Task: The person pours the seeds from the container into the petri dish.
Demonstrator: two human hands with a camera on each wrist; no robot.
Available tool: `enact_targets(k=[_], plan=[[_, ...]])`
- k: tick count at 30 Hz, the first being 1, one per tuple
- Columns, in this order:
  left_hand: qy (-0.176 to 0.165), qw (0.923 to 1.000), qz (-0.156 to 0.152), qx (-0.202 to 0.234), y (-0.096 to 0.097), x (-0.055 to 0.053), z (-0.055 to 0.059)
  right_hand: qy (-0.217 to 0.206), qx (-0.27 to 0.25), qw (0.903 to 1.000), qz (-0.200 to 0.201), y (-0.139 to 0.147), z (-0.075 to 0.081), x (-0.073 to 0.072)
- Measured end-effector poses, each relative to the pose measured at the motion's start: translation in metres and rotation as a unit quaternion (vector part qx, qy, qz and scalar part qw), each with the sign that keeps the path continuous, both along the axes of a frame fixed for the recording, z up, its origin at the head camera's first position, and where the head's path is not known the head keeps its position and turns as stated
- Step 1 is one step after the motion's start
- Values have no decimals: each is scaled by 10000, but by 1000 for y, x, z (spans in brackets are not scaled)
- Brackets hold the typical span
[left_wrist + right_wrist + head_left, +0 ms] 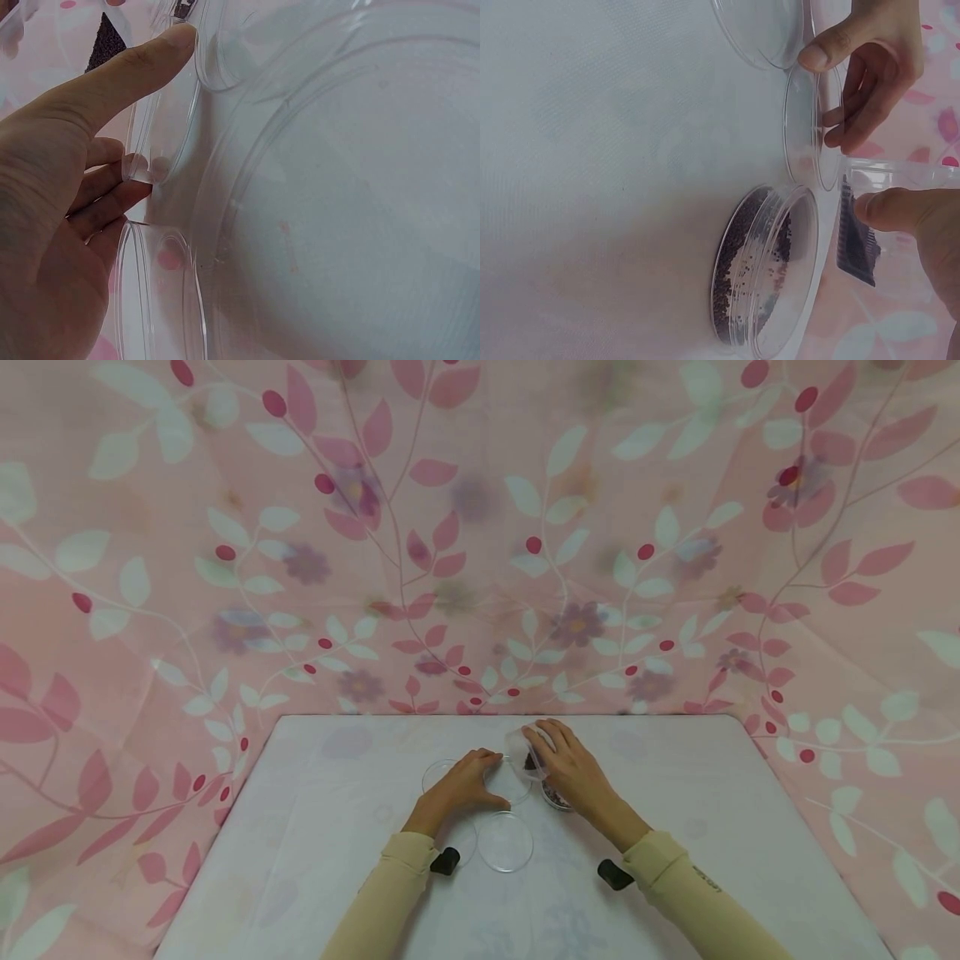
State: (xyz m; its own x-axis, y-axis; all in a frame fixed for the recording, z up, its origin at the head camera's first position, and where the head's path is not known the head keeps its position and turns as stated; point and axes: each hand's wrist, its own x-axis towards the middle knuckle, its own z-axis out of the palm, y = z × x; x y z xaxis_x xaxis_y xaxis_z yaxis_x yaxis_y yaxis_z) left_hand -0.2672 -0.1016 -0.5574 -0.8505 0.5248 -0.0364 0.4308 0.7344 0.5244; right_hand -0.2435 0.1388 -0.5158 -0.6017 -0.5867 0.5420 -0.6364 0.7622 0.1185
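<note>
My left hand (459, 787) grips a clear petri dish (798, 131) at its rim, thumb on one side and fingers on the other. In my right hand (581, 781), a clear plastic container (517, 745) is held tilted beside that dish. Small dark grains (857, 236) lie gathered along one side of the container, near the right thumb. Under the right hand stands another petri dish (761, 274), holding scattered dark grains. The right fingers behind the container are mostly hidden in the right wrist view.
An uncovered-looking petri dish (506, 843) lies nearer the front on the white-covered table (315, 827). Another (467, 842) is partly hidden by the left wrist, and one more (435, 768) sits behind the left hand. A pink floral cloth (480, 543) hangs behind the table.
</note>
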Motion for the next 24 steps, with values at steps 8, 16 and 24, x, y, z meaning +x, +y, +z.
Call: enact_targets(k=[8, 16, 24], plan=[[-21, 10000, 24, 17, 1, 0, 1, 70, 237, 9997, -63, -1, 0, -1], [29, 10000, 16, 39, 1, 1, 1, 212, 249, 9994, -77, -2, 0, 0], [6, 10000, -16, 90, 1, 2, 3, 263, 273, 9993, -78, -1, 2, 0]])
